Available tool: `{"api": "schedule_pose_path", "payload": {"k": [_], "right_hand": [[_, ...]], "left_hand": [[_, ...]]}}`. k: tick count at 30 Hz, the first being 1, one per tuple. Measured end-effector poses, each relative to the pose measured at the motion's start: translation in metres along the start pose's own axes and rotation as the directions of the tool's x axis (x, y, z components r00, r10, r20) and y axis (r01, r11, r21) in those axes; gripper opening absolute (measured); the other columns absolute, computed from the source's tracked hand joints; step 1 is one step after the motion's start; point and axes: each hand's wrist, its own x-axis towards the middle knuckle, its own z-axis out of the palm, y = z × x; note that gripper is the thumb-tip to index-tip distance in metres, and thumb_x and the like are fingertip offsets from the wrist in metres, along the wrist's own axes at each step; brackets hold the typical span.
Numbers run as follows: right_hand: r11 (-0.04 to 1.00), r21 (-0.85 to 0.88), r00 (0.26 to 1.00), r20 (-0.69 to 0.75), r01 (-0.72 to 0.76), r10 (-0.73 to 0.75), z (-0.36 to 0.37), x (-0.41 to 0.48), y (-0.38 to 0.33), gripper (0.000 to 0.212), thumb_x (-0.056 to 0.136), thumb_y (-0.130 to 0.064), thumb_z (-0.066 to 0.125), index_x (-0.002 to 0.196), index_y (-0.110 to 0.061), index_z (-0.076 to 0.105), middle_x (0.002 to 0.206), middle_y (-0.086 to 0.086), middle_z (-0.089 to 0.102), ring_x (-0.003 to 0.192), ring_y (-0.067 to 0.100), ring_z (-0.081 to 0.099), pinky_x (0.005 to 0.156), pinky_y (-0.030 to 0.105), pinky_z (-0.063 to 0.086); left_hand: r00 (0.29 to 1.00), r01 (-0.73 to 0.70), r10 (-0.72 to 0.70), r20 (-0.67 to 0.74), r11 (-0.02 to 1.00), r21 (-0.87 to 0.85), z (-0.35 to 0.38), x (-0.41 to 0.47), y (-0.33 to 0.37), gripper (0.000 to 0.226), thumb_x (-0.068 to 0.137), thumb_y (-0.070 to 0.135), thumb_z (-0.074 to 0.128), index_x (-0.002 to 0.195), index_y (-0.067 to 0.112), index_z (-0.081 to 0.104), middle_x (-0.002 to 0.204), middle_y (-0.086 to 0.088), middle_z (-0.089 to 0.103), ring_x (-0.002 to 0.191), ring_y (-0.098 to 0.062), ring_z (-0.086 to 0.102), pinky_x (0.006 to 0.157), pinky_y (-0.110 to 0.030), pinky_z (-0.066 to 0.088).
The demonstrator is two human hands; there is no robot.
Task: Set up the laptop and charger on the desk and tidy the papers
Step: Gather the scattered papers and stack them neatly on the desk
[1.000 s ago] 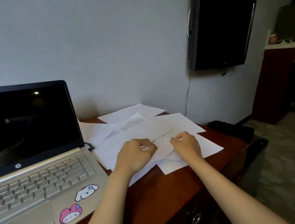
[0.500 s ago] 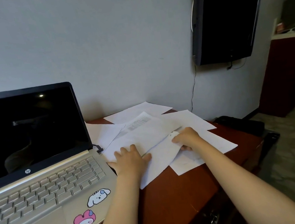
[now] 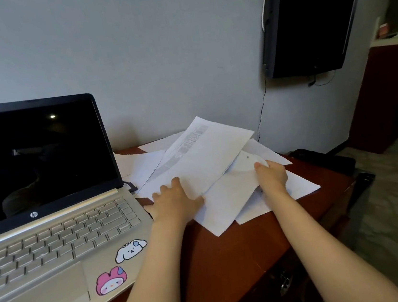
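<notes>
Presses the left hand point(image 3: 174, 201), fingers spread flat, on the papers point(image 3: 206, 155) fanned across the counter point(image 3: 242, 246) right of the laptop point(image 3: 52, 231) and slanted away rightward, while pinching a curled sheet-edge in the right hand point(image 3: 271, 177).

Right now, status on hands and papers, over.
Left hand flat on the printed sheet. Right hand pinching a curled sheet beneath. Loose papers unstacked; laptop close on the left.
</notes>
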Motion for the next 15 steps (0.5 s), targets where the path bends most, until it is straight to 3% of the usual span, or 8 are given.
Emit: {"api": "schedule_pose_path", "payload": {"k": [2,7,9,12,15], "right_hand": [[1.000,0.012,0.999,-0.049,-0.016,0.016,-0.002,0.001,0.000,0.018,0.093,-0.011,0.047,0.097,-0.004,0.064,0.111,0.019,0.061,0.093,0.027,0.052,0.088,0.038,0.048],[0.996,0.065,0.990,-0.117,-0.069,0.076,-0.008,0.003,-0.002,0.028,0.096,-0.011,0.046,0.117,0.002,0.059,0.121,0.019,0.058,0.105,0.030,0.055,0.075,0.027,0.040],[0.991,0.091,0.985,-0.136,-0.098,0.110,-0.009,0.004,-0.002,0.031,0.095,-0.012,0.047,0.120,0.004,0.056,0.123,0.018,0.058,0.106,0.032,0.056,0.070,0.026,0.040],[0.988,0.104,0.981,-0.144,-0.117,0.131,-0.010,0.003,-0.003,0.030,0.095,-0.013,0.048,0.119,0.004,0.056,0.118,0.017,0.059,0.086,0.025,0.050,0.048,0.021,0.034],[0.987,0.111,0.977,-0.163,-0.118,0.135,-0.010,0.003,-0.002,0.029,0.095,-0.011,0.046,0.118,0.004,0.056,0.114,0.017,0.059,0.087,0.027,0.052,0.048,0.021,0.037]], "left_hand": [[0.998,-0.010,0.011,0.065,1.000,-0.023,-0.002,-0.002,-0.001,0.075,0.086,0.051,0.052,0.146,0.021,0.018,0.147,-0.009,0.028,0.136,-0.033,0.023,0.107,-0.046,0.026],[0.993,-0.037,0.031,0.113,0.998,0.050,-0.013,0.000,-0.002,0.082,0.079,0.026,0.059,0.147,0.028,0.014,0.151,-0.008,0.020,0.141,-0.031,0.014,0.112,-0.049,0.016],[0.997,-0.053,0.051,0.053,0.998,0.036,-0.011,0.000,-0.004,0.079,0.080,0.027,0.060,0.147,0.027,0.018,0.150,-0.005,0.023,0.140,-0.028,0.020,0.110,-0.047,0.019],[0.985,-0.113,0.122,-0.121,0.990,0.078,-0.006,0.002,-0.010,0.060,0.087,0.015,0.052,0.142,0.027,0.031,0.147,0.000,0.034,0.134,-0.022,0.033,0.107,-0.041,0.027],[0.972,-0.101,0.099,-0.213,0.995,0.002,-0.006,0.004,-0.014,0.046,0.088,0.000,0.039,0.122,0.024,0.057,0.129,-0.007,0.056,0.118,-0.028,0.050,0.091,-0.034,0.040]]}}
